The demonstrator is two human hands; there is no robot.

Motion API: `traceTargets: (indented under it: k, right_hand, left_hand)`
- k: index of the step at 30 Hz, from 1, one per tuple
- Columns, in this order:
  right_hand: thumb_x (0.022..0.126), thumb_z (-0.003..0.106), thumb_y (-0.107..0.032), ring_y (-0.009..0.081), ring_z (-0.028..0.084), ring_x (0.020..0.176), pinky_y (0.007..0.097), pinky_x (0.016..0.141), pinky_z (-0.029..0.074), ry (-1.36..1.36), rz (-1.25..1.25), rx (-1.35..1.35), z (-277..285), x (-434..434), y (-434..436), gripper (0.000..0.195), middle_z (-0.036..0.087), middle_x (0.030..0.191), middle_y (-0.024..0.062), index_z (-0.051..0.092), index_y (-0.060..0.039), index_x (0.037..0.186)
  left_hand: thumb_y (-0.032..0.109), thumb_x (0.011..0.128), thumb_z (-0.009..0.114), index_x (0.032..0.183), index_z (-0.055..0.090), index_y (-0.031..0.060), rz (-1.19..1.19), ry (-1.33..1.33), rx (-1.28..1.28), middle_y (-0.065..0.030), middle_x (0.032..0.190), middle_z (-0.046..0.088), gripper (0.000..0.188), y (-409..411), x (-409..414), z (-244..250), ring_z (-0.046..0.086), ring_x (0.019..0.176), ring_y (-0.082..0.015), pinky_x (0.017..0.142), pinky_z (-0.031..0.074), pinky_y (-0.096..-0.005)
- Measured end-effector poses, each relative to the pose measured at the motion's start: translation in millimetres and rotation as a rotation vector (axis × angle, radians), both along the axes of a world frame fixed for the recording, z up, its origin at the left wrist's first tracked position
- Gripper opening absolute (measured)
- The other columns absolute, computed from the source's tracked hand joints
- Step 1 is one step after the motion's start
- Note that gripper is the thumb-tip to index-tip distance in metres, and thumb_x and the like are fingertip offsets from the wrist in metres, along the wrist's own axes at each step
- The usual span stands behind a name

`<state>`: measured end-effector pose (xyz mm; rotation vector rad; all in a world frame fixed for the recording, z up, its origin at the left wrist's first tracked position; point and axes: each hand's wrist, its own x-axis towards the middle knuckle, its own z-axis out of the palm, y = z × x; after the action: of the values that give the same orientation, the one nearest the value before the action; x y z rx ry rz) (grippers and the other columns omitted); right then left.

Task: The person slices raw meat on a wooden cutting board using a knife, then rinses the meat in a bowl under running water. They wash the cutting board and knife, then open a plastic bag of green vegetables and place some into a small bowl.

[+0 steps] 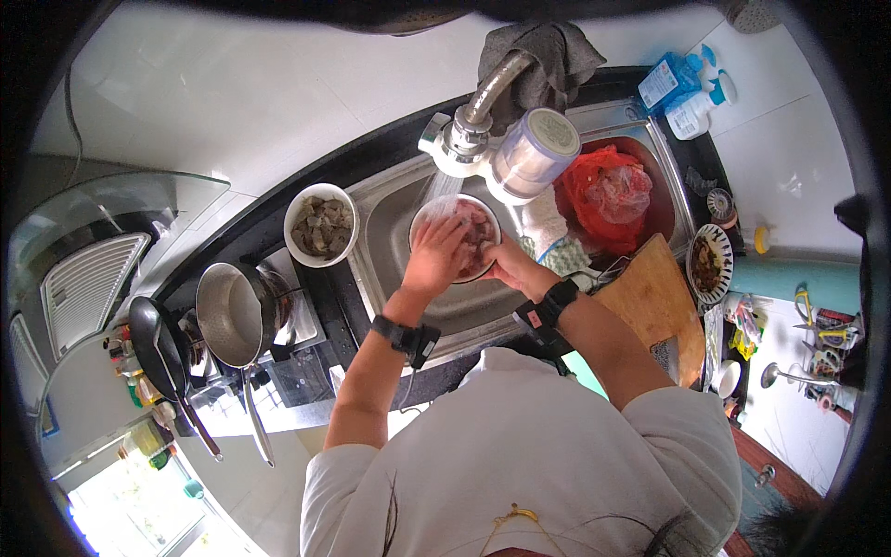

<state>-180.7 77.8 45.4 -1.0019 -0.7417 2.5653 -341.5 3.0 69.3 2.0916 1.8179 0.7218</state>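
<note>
Under the running faucet (465,139), a white bowl (416,224) with a dark rim is held over the steel sink (390,209). Pieces of raw pink meat (477,219) lie in it, and water sprays onto them. My left hand (437,252) rests over the meat with its fingers extended, covering part of it. At the near right side, my right hand (511,263) grips the bowl's rim, thumb at the edge. A cylindrical water filter (536,157) hangs from the faucet just above and right of the bowl.
Left of the sink stands a white bowl (289,226) of greyish pieces, near a saucepan (233,313) and a black frying pan (154,344). On the right are a red plastic bag (598,209), a wooden cutting board (651,299), a patterned food bowl (724,261) and pump bottles (669,83).
</note>
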Motion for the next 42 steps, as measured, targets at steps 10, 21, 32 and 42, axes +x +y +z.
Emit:
traceTargets:
  k: [10,21,32,42]
  right_hand:
    - [0.066,0.045,0.006,0.0283,0.057,0.098,0.0443,0.069,0.056,-0.055,-0.005,0.023,-16.1,7.3,-3.5,0.07,0.047,0.119,0.0107,0.03,-0.0172,0.13]
    - [0.059,0.046,0.006,0.0261,0.053,0.097,0.0367,0.061,0.055,-0.215,-0.088,0.24,21.3,12.2,-8.9,0.074,0.045,0.113,0.0105,0.028,-0.0146,0.128]
    - [0.058,0.053,0.002,0.0213,0.05,0.1,0.0272,0.075,0.044,-0.507,-0.088,0.434,37.0,14.7,-7.8,0.069,0.048,0.106,0.0121,0.032,-0.0013,0.124]
    - [0.06,0.06,-0.009,0.0355,0.051,0.097,0.0376,0.071,0.051,-0.726,0.062,0.899,44.4,26.9,-2.8,0.083,0.04,0.113,0.0244,0.022,-0.0027,0.133]
  left_hand:
    - [0.033,0.079,0.058,0.123,0.045,0.015,0.335,-0.128,-0.002,-0.0192,0.114,0.047,0.049,12.1,25.2,-22.4,0.043,0.105,-0.0382,0.09,0.035,-0.0463]
    - [0.043,0.08,0.057,0.118,0.051,0.0175,0.43,-0.373,-0.051,-0.0143,0.119,0.046,0.046,19.8,57.6,-28.7,0.043,0.106,-0.0368,0.091,0.033,-0.0462]
    - [0.043,0.077,0.06,0.119,0.05,0.015,0.453,-0.468,0.079,-0.0125,0.121,0.045,0.052,21.7,73.4,-43.2,0.042,0.11,-0.0327,0.093,0.031,-0.0443]
    - [0.029,0.079,0.058,0.124,0.043,0.006,0.445,-0.664,0.167,-0.0161,0.124,0.043,0.053,25.3,87.8,-41.7,0.044,0.109,-0.0345,0.092,0.035,-0.04]
